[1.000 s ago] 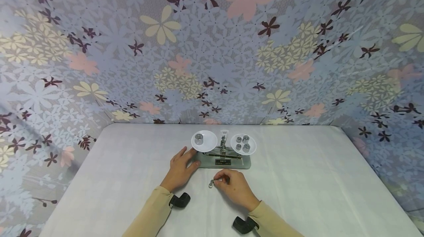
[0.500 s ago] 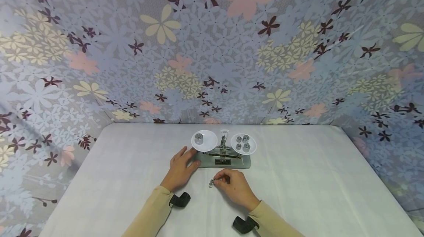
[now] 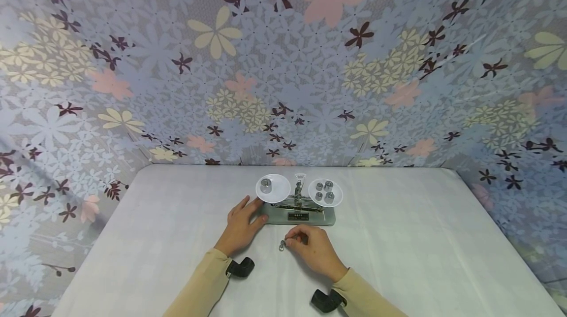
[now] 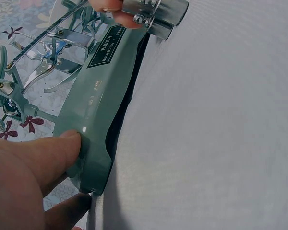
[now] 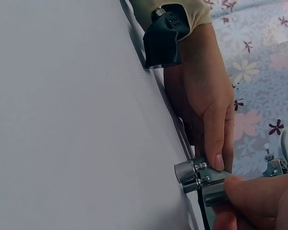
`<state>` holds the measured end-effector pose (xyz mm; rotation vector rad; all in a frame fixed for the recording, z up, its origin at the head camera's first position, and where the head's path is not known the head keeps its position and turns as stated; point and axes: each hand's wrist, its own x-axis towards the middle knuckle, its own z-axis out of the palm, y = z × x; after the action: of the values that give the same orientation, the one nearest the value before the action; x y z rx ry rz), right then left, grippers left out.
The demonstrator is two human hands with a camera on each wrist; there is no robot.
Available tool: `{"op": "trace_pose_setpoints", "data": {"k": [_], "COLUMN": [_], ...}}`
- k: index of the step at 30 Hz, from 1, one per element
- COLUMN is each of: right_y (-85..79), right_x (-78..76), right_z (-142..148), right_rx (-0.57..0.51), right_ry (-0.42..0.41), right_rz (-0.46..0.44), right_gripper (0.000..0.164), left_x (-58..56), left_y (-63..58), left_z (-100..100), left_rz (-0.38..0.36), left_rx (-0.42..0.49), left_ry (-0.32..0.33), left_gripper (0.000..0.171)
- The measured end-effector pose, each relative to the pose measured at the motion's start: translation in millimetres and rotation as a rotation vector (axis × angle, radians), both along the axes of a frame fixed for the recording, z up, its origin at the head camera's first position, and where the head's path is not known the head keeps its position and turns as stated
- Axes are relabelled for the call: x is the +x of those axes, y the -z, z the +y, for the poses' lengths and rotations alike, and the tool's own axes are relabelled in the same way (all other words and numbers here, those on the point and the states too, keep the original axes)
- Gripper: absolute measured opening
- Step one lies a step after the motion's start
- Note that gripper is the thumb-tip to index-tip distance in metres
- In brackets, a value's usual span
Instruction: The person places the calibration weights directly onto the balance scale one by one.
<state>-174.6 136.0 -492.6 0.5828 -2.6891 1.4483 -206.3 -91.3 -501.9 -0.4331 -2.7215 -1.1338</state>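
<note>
A green balance scale (image 3: 276,215) stands on the table with two white pans. My left hand (image 3: 241,226) grips the left end of its base; in the left wrist view the thumb (image 4: 62,148) lies on the green surface and a finger reaches round the end. In front of the scale, my right hand (image 3: 314,250) pinches a small metal weight (image 5: 215,192) between thumb and finger. Close beside that one stand two more knobbed metal weights, one larger (image 5: 185,171) and one smaller (image 5: 189,186). Part of the pinched weight is hidden by the fingers.
One large weight (image 3: 266,185) sits in the left pan (image 3: 279,191). Several smaller weights (image 3: 329,186) stand in the right pan (image 3: 337,195). A white cloth covers the table (image 3: 416,248), and a flowered curtain (image 3: 288,85) rises behind its far edge.
My right hand has shifted very slightly left, and the small weights by its fingertips appear a little closer together. The left hand and the scale have stayed put.
</note>
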Motion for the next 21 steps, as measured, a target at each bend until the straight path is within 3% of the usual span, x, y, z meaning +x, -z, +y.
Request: {"op": "trace_pose_setpoints", "data": {"k": [11, 21], "right_y": [-2.6, -8.7], "right_x": [1.2, 2.6], "right_z": [0.2, -0.8], "right_rx": [-0.059, -0.045], "right_ry": [0.001, 0.011], "right_rz": [0.024, -0.011], "right_gripper": [0.005, 0.008], "left_x": [1.0, 0.3], "left_y": [-0.1, 0.8], "left_z": [0.5, 0.0], "left_rz": [0.006, 0.01], "left_rx": [0.006, -0.001], "left_ry": [0.0, -0.003], "left_gripper": [0.05, 0.051]}}
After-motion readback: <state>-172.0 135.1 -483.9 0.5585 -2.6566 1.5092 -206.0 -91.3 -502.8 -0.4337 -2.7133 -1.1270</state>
